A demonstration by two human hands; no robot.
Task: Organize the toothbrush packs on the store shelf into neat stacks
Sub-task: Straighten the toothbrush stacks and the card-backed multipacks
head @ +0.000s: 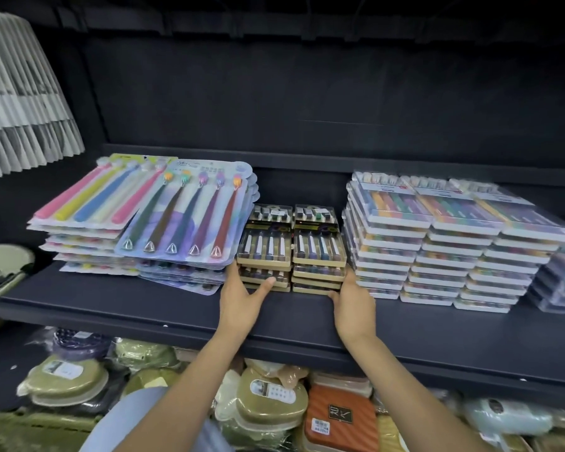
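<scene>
Toothbrush packs [291,249], between both hands

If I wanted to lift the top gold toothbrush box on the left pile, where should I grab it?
Grip the top gold box by its two long side edges, coming from the front. It lies flat on its pile, with the blister packs tight on one side and the second gold pile on the other, so probably slide it forward first. The left hand and right hand already flank both piles.
</scene>
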